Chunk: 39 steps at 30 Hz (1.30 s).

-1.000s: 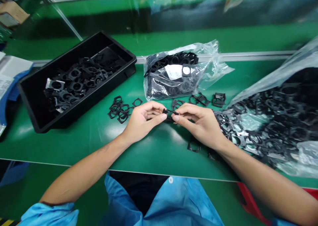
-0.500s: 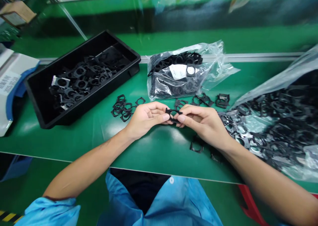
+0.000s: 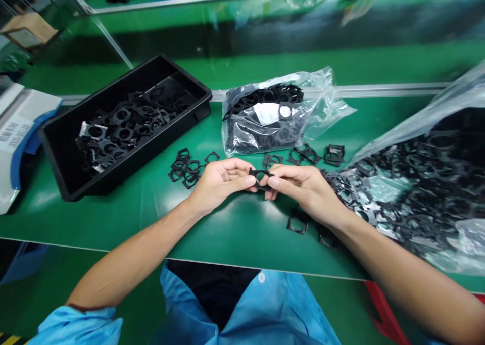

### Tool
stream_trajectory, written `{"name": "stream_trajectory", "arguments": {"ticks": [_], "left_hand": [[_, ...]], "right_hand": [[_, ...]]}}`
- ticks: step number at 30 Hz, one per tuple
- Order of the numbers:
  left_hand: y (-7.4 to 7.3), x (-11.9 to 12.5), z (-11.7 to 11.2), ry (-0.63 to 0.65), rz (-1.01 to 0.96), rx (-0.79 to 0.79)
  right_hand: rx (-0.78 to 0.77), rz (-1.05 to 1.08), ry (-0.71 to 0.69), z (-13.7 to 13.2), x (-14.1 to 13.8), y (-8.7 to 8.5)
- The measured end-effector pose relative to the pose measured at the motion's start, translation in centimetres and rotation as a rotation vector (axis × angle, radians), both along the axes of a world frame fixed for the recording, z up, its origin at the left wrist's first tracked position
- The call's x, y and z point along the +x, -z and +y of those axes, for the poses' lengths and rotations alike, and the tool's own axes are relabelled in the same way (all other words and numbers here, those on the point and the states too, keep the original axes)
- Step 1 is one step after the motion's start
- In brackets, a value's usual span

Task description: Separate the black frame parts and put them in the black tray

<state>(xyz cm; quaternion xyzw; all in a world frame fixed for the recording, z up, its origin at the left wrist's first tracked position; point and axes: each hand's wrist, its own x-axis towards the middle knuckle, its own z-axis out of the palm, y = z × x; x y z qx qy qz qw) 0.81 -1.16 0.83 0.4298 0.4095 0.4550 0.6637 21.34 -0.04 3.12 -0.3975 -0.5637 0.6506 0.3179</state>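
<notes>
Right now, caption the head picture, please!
Left hand and right hand hold a black frame over a green table.

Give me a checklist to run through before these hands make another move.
1. Black frame held at both ends: ok; the left hand and right hand pinch it between them.
2. Held frame free of flaws: cannot tell; too small to judge.
3. Black tray upright, parts inside: ok.
4. Table free of loose parts: not ok; a cluster of frames lies beyond the left hand.
5. Large bag at right containing all its parts: not ok; some parts lie outside its edge.
6. White label on the middle bag readable: cannot tell; its print is too small.
</notes>
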Motion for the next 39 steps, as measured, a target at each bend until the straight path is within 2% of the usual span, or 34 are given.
{"name": "stream_trajectory", "arguments": {"ticks": [3, 9, 13, 16, 20, 23, 26, 29, 32, 39], "left_hand": [[0.23, -0.09, 0.03, -0.026, 0.029, 0.032], [0.23, -0.07, 0.0, 0.019, -0.05, -0.05], [0.15, -0.2, 0.05, 0.059, -0.071, -0.073], [0.16, -0.38, 0.14, 0.068, -0.003, -0.058], [0.04, -0.55, 0.08, 0.099, 0.154, 0.03], [-0.14, -0.54, 0.0, 0.155, 0.192, 0.063], [-0.19, -0.51, 0.06, 0.131, 0.162, 0.057], [-0.13, -0.44, 0.16, 0.091, 0.084, 0.054], [-0.05, -0.26, 0.16, 0.105, 0.024, 0.036], [0.21, 0.05, 0.06, -0.011, 0.005, 0.037]], "right_hand": [[0.07, -0.057, 0.009, -0.08, -0.02, -0.19], [0.262, -0.112, 0.04, -0.19, -0.03, 0.05], [0.324, -0.151, 0.046, -0.23, 0.11, 0.07], [0.35, -0.201, 0.054, -0.27, 0.16, 0.17], [0.32, -0.215, 0.058, -0.26, 0.1, 0.49], [0.328, -0.229, 0.069, -0.23, 0.02, 0.55], [0.273, -0.193, 0.084, -0.21, -0.08, 0.29], [0.148, -0.123, 0.096, -0.18, -0.16, -0.13], [0.048, -0.071, 0.103, -0.07, -0.16, -0.33], [-0.031, -0.043, 0.106, 0.12, -0.19, -0.15]]}}
